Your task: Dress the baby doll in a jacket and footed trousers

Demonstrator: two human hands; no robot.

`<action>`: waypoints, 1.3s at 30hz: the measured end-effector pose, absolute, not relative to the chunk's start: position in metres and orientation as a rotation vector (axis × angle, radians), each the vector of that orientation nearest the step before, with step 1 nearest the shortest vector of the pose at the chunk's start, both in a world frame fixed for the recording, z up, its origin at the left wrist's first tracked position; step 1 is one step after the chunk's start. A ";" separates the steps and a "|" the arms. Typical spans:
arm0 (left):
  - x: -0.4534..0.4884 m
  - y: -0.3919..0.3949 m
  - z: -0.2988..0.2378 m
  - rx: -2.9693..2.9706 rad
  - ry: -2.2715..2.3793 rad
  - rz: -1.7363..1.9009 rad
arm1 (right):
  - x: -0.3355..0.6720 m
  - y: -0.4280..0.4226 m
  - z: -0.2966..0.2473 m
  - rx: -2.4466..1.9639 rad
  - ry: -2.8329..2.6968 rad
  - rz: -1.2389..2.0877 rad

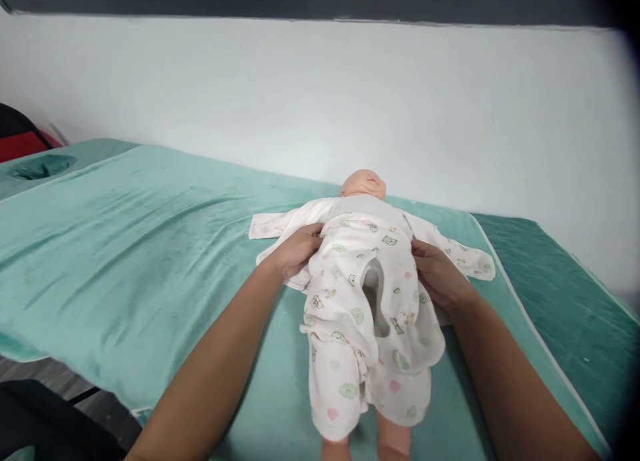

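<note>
A baby doll (363, 183) lies on its back on a teal towel (150, 247), head toward the wall, bare feet toward me. It wears a white printed romper (350, 294), open down the middle at the crotch, sleeves spread sideways. My left hand (297, 249) grips the romper fabric at the doll's side near the waist, fingers curled into the cloth. On the other side, my right hand (437, 271) holds the romper's edge the same way.
The towel covers a padded massage table (550, 287) with a darker green surface showing at the right. A face hole (41, 166) sits at the far left end. A white wall (350, 101) runs behind. Dark floor and a black object (45, 421) lie at lower left.
</note>
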State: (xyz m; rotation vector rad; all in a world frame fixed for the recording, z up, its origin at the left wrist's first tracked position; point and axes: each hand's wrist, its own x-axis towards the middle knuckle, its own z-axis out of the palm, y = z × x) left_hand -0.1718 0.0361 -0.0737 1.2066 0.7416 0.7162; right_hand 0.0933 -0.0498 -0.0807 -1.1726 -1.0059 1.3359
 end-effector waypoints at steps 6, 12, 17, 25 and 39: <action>-0.173 0.035 -0.073 1.089 0.669 0.716 | 0.094 -0.050 -0.079 -1.141 -0.981 1.349; -0.174 0.035 -0.072 1.146 0.728 0.708 | 0.095 -0.050 -0.083 -1.189 -1.027 1.296; -0.174 0.034 -0.071 1.286 0.725 0.684 | 0.095 -0.048 -0.084 -1.242 -1.134 1.253; -0.169 0.036 -0.075 1.433 0.804 0.742 | 0.095 -0.046 -0.076 -1.440 -1.247 1.142; -0.161 0.031 -0.076 1.170 0.750 0.824 | 0.076 -0.052 -0.067 -1.474 -1.169 1.014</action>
